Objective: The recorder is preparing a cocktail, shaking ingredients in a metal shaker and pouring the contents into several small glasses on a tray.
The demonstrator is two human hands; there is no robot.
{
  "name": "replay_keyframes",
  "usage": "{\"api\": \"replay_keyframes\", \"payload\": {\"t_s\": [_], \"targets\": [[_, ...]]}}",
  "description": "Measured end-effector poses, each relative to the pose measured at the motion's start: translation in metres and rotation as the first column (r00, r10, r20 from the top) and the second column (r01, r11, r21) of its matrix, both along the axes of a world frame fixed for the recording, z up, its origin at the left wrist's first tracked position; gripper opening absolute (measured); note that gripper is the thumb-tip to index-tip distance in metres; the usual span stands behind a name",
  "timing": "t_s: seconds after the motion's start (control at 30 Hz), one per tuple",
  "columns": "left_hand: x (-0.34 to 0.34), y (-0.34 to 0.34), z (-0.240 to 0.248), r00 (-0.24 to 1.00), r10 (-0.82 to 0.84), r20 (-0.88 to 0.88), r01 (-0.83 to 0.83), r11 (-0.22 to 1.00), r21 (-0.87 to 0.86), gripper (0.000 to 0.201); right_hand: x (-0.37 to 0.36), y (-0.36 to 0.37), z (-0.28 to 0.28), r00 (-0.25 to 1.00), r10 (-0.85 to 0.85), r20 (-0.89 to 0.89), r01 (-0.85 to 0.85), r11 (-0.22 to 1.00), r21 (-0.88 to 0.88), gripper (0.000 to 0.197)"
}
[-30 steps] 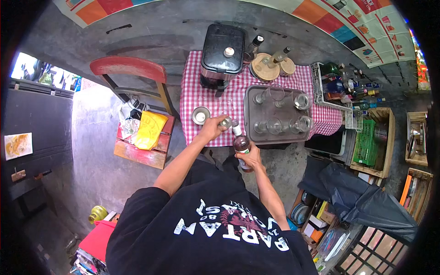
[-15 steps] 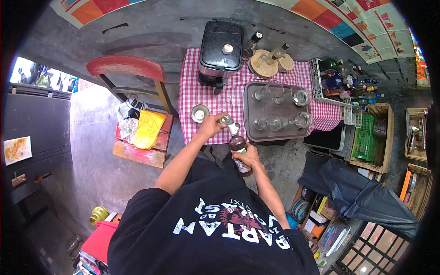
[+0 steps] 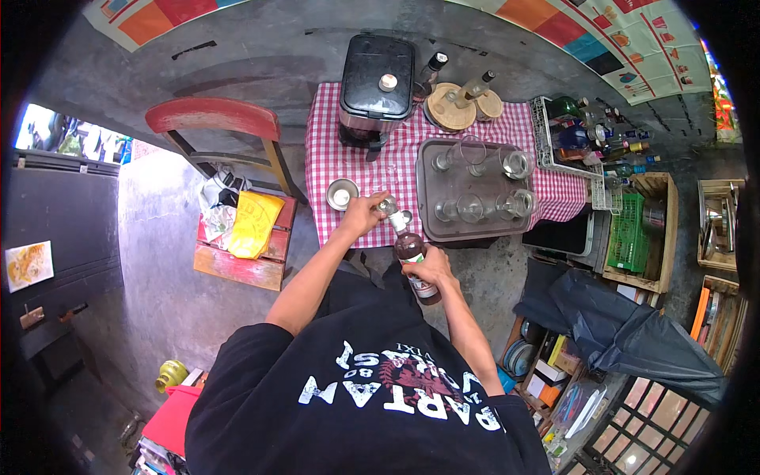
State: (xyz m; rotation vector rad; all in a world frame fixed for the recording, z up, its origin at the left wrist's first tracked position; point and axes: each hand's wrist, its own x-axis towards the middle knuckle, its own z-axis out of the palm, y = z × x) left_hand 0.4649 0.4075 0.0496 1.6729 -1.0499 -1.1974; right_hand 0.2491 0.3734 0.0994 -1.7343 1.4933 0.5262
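Note:
My left hand [image 3: 366,215] pinches a small clear glass [image 3: 387,206] at the front edge of the checkered table. Against that glass leans the white neck of a dark brown bottle [image 3: 409,247] with a green and white label. My right hand [image 3: 431,266] wraps round the bottle's body, its base toward me. Whether liquid is flowing is too small to tell. Just left of my left hand stands a small metal bowl [image 3: 332,192] with something white in it. To the right, a brown tray [image 3: 492,222] carries several upturned or standing clear glasses [image 3: 470,208].
A black and steel appliance [image 3: 378,79] stands at the table's back, beside bottles and round wooden boards [image 3: 450,111]. At the right is a white wire basket [image 3: 554,162] of bottles. A red wooden chair [image 3: 237,265] with a yellow bag stands left.
The bottle has tipped slightly further left, its neck closer to the small glass. Both hands keep their grips, and the whole view has shifted a little.

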Motion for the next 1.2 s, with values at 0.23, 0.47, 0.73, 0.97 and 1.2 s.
{"api": "replay_keyframes", "payload": {"t_s": [0.23,0.47,0.73,0.97,1.2], "targets": [[0.000,0.000,0.000,1.000,-0.008,0.011,0.008,1.000,-0.018,0.045,0.000,-0.006,0.007,1.000,0.001,-0.008,0.000,0.999,0.054,0.070],[0.001,-0.001,0.008,0.998,-0.021,0.058,0.021,1.000,-0.014,0.044,0.001,-0.007,0.013,1.000,0.003,0.026,-0.005,0.995,0.095,0.068],[0.000,-0.001,0.002,1.000,0.005,0.026,-0.004,1.000,-0.024,0.046,0.000,-0.010,0.010,0.999,-0.008,0.037,0.004,0.993,0.121,0.065],[0.001,-0.001,0.001,1.000,-0.007,0.019,0.007,1.000,0.010,0.047,-0.001,-0.009,0.008,0.999,-0.012,0.030,0.008,0.993,0.119,0.064],[0.001,-0.002,0.005,1.000,-0.008,0.023,0.008,1.000,0.013,0.048,-0.002,-0.008,0.005,0.999,-0.033,0.029,0.029,0.991,0.133,0.063]]}}
